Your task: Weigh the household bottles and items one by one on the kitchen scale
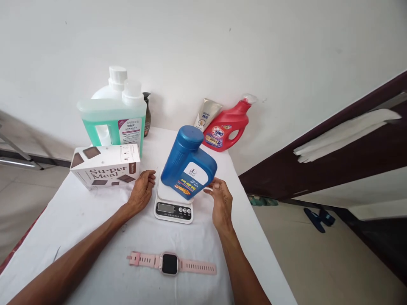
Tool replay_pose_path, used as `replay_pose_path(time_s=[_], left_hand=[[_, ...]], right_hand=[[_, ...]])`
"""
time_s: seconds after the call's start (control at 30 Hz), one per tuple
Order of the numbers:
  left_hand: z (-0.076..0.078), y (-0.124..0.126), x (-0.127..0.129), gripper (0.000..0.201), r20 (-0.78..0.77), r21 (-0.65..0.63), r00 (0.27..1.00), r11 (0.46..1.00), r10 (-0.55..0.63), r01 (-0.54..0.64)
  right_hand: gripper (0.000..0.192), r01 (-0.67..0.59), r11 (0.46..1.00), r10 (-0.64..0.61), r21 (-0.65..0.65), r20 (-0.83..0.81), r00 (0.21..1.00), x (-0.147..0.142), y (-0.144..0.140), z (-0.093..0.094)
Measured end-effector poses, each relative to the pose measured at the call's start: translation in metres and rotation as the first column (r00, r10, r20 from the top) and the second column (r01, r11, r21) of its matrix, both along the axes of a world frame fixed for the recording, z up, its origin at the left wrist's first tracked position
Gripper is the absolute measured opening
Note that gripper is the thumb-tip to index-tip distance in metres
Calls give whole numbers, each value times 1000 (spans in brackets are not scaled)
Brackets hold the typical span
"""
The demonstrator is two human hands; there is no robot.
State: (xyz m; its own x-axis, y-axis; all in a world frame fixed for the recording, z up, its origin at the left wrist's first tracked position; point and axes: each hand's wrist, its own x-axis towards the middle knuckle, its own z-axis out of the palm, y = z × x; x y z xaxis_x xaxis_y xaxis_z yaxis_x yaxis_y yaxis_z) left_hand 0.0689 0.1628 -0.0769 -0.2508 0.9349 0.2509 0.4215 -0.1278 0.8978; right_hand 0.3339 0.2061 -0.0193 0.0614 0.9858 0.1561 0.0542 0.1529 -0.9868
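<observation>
A blue plastic jug [190, 163] with a round blue cap stands on a white digital scale [174, 212] in the middle of the table. My left hand [143, 190] rests on the cloth just left of the scale, its fingers loosely stretched and holding nothing. At the jug's lower right corner is my right hand [221, 201], thumb and fingers apart. Its fingertips are partly hidden at the jug's edge, and whether they touch it is unclear. The scale's display looks blank. A pink-strapped smartwatch [170, 263] lies flat in front of the scale.
A white Su-per Meal box [106, 167] stands left, before a green liquid jug [111, 110] and a white bottle [117, 74]. Behind are a dark pump bottle [147, 114], a silver tube [206, 113] and a red OMO detergent bottle [227, 127]. Slippers [319, 218] lie on the floor.
</observation>
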Motion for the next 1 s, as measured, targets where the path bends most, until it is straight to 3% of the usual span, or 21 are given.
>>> replay_pose_path(time_s=[0.1,0.2,0.37,0.53,0.63,0.77,1.0], left_hand=[[4,-9,-3,35,-84,-27,995,998,-53,50],[6,-16,-5,34,-144,-28,986,996,-82,79],[2,-21,-6,32,-207,93,978,994,-32,52],[4,-19,-6,29,-169,90,985,995,-31,47],[6,-18,-7,29,-157,80,987,996,-29,42],[6,-17,-6,29,-149,70,988,997,-27,37],[6,-18,-2,29,-149,78,988,996,-27,39]], right_hand=[[68,-130,987,128,92,28,991,-15,-11,36],[74,-126,988,124,86,25,992,-40,-16,58],[53,-61,998,59,-15,-109,992,-63,-11,58],[59,-37,998,24,-46,-256,966,-57,4,54],[63,21,999,-34,-45,-304,952,-50,26,58],[64,157,986,-131,61,-302,944,-39,78,57],[63,307,943,-273,129,-228,935,-24,178,30]])
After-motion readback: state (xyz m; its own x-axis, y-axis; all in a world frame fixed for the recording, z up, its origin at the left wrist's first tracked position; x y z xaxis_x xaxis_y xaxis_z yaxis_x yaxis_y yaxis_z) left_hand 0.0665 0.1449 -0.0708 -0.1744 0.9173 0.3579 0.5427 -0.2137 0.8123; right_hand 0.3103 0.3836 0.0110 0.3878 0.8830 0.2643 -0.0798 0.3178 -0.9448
